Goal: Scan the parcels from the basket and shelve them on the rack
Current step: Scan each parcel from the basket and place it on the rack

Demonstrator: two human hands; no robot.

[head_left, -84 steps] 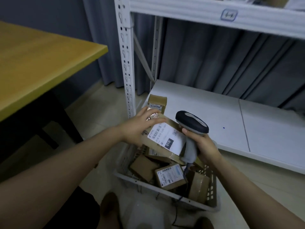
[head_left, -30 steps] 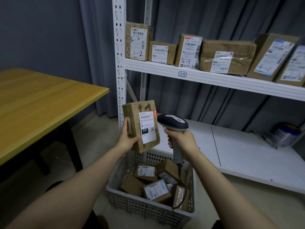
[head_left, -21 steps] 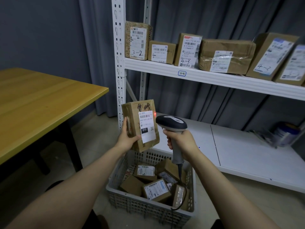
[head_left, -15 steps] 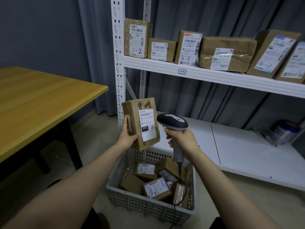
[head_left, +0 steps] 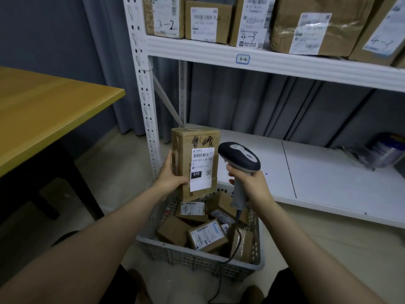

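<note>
My left hand (head_left: pixel 169 179) holds a brown cardboard parcel (head_left: pixel 183 150) upright above the basket, its white label marked 010 facing me. My right hand (head_left: pixel 248 184) grips a grey and black barcode scanner (head_left: pixel 241 159) just right of the parcel, its head level with the label. Its cable drops into the grey plastic basket (head_left: pixel 197 257) on the floor below, which holds several small parcels (head_left: pixel 207 234). The white rack (head_left: pixel 285 64) stands behind, and several labelled boxes (head_left: pixel 208 23) line its upper shelf.
A wooden table (head_left: pixel 43 110) with dark legs stands at the left. The rack's lower shelf (head_left: pixel 328 178) is bare white board, with a blurred tin at its far right. The rack's perforated post (head_left: pixel 142 88) rises just behind the parcel. Grey curtains hang at the back.
The parcel was lifted out of the basket and turned upright beside the scanner. A red scan light showed on it and is now off. Both hands have sunk slightly.
</note>
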